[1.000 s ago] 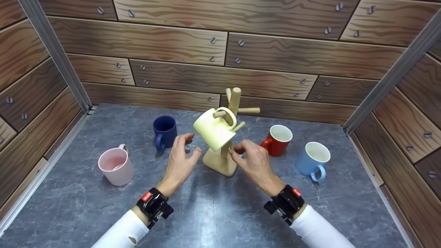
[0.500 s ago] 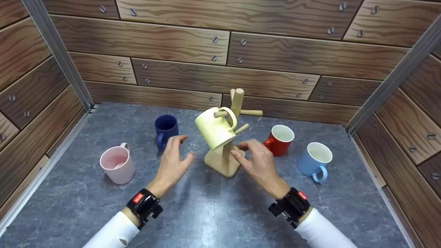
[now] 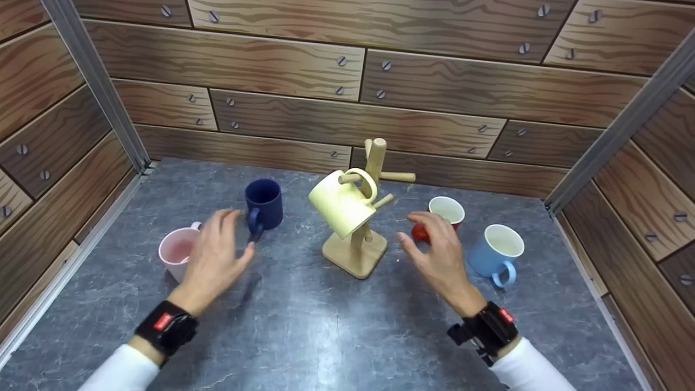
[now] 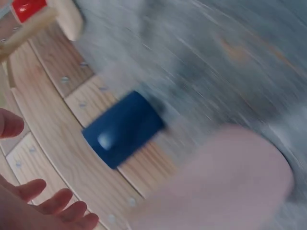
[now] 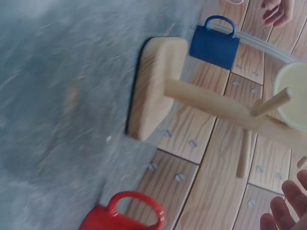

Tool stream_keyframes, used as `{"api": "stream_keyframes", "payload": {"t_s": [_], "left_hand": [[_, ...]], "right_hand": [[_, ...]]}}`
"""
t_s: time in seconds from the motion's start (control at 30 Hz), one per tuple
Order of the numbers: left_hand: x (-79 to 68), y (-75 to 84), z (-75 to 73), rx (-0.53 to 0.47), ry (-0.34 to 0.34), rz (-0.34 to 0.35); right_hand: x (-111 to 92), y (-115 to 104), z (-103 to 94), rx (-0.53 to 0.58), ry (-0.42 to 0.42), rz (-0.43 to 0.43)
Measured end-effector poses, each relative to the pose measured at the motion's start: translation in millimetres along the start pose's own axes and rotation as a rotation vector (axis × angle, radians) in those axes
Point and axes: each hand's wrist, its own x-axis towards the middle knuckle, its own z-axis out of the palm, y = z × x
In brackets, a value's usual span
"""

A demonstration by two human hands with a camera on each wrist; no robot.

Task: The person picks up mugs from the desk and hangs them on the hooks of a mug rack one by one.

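A pale yellow mug (image 3: 342, 203) hangs tilted by its handle from a peg of the wooden mug tree (image 3: 355, 252). My left hand (image 3: 214, 258) is over the near side of the pink mug (image 3: 176, 247), fingers spread and holding nothing; it hides part of that mug. Just beyond its fingertips stands the dark blue mug (image 3: 266, 203), upright. My right hand (image 3: 440, 258), fingers relaxed and parted, hovers right of the mug tree. It overlaps the red mug (image 3: 448, 209) in the head view and holds nothing.
A light blue mug (image 3: 495, 252) stands upright at the right, handle toward me. The grey tabletop (image 3: 326, 336) is bounded by wood-patterned walls (image 3: 293, 119) at the back and both sides. Other bare pegs (image 3: 399, 176) stick out from the mug tree.
My left hand has moved left from beside the yellow mug to the pink mug. My right hand has drawn away rightward from the mug tree's post. The yellow mug stays hanging.
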Motion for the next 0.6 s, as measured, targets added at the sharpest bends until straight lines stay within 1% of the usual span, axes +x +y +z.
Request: {"api": "stream_keyframes", "payload": {"t_s": [0.1,0.2,0.3,0.47,0.6], "left_hand": [[-5.3,-15.2,-10.5,0.067,-0.02,-0.009],[-11.8,-25.1,-20.2,0.113,-0.049,-0.061],[-17.5,-31.2,-27.6,0.157,-0.087,-0.111],[-21.7,-41.2,-35.6,0.214,-0.159,-0.198],[-24.2,-51.2,-36.9,0.236,-0.193,-0.263]], "right_hand": [[-6,7,-4.5,-0.008,-0.002,0.006],[-11,12,-9.1,-0.026,-0.018,0.011],[-14,17,-13.6,-0.042,-0.033,0.017],[-20,24,-18.8,-0.055,-0.043,0.035],[-25,28,-20.4,-0.058,-0.049,0.045]]}}
